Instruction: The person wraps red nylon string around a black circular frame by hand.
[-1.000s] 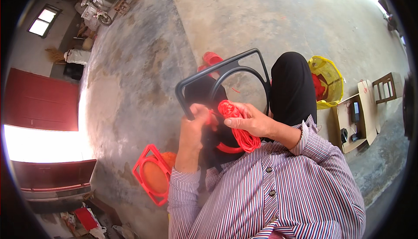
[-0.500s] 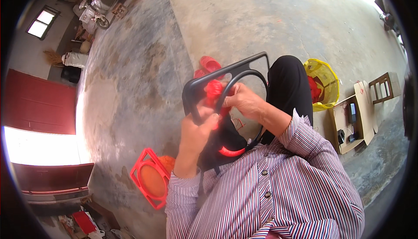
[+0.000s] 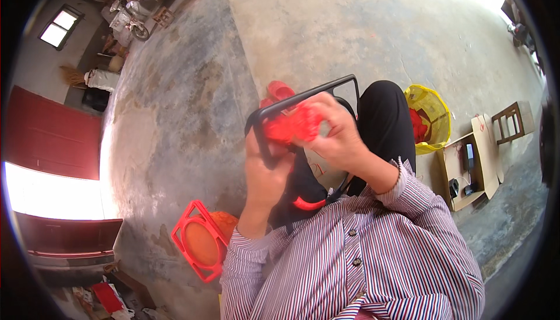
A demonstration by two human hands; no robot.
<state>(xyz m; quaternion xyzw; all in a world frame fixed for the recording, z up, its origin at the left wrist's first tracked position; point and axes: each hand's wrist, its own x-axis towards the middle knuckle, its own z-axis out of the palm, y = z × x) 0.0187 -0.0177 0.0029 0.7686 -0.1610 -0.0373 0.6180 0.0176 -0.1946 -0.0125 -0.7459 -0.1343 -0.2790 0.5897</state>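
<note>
Both hands have risen since half a second ago, carrying the black frame (image 3: 303, 99) and the bundle of red cord (image 3: 294, 126) up toward twelve o'clock, closer to the face, and the cord now sits bunched against the frame's upper left corner instead of lower down.

Far out at nine o'clock a dark red door (image 3: 49, 133) stands in the wall. At seven o'clock of the hands, a red square frame with an orange disc (image 3: 198, 241) lies flat on the concrete floor (image 3: 175, 116). The left hand (image 3: 265, 174) is wrapped around the left bar of the black frame, fingers closed on it. Just at its one o'clock, the right hand (image 3: 332, 136) is clenched on the red cord, pressing it to the frame's top bar. A loose red loop (image 3: 306, 204) hangs below, at six o'clock, against the person's dark trousers. Red slippers (image 3: 279, 91) peek out beyond the frame at eleven o'clock. Off at three o'clock stands a yellow basket (image 3: 431, 116) with red material inside, then an open cardboard box (image 3: 469, 168), and a small wooden stool (image 3: 513, 120) farther right.
</note>
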